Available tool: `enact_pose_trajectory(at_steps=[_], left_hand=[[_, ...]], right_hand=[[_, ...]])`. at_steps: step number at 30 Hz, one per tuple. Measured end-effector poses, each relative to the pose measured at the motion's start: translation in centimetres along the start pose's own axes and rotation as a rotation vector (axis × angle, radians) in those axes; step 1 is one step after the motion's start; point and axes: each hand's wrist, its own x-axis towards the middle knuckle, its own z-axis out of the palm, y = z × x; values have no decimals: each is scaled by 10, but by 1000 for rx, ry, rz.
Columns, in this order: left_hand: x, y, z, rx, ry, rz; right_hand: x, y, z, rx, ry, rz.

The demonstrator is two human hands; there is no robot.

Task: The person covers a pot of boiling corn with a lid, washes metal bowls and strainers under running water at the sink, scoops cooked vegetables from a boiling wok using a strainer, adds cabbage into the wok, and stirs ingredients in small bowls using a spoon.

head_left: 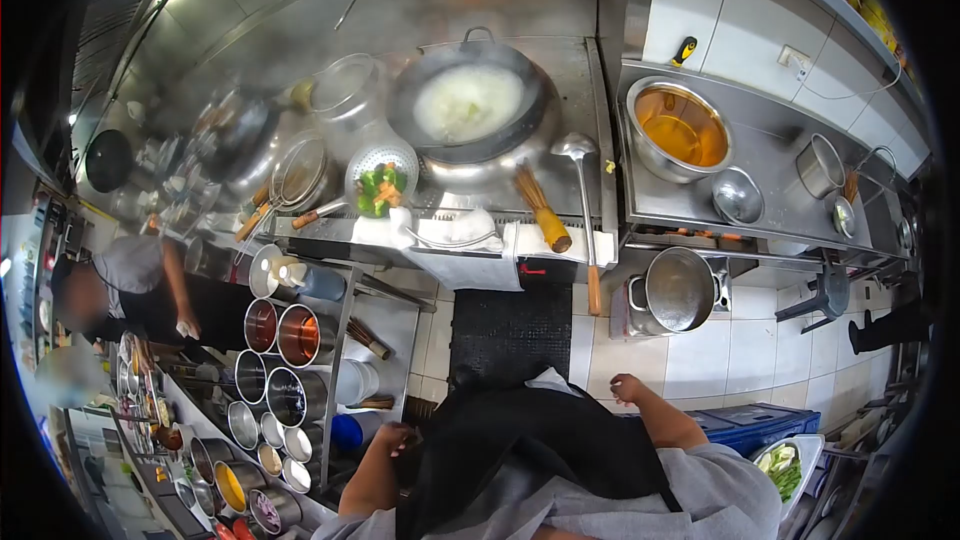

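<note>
here we are, looking down past a black apron, both arms low. our left hand (pixel 397 437) hangs beside the shelving, near a blue container (pixel 347 431); its fingers look curled, but we cannot tell whether they are apart or together. over on the other side, our right hand (pixel 628 388) hovers above the floor, fingers loosely bent and slightly apart, with the big metal pot (pixel 681 289) ahead of it and off to the right.

up front, there's the wok (pixel 468 105) on the steel surface (pixel 440 202), pale, frothy liquid inside. just left of it, we have a perforated ladle (pixel 383 162) carrying broccoli (pixel 376 186) and orange pieces. to the wok's right, a bamboo brush (pixel 543 210) lies next to a long-handled ladle (pixel 585 202), whose wooden grip sticks out over the edge. farther right, we spot a wide bowl (pixel 679 129) of amber liquid, and way over left, a co-worker (pixel 135 275) stands by the pots.
</note>
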Motion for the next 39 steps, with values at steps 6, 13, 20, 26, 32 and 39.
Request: enact_pose_trajectory(at_steps=[6,13,20,26,32,39], left_hand=[[29,-22,-16,-159,22,-17],[154,80,-49,150,56,601],[187,250,-132,343,528,1003],[139,369,-251,-160,1232,1070],[115,434,-362,90,1180,721],[148,414,-402,490,1052,344]], right_hand=[[1,-17,-24,75,117,98],[12,-133,-15,59,153,-160],[6,-209,2,20,248,-257],[-13,-204,27,216,253,-63],[-55,-171,65,282,361,23],[-99,-160,91,283,387,184]])
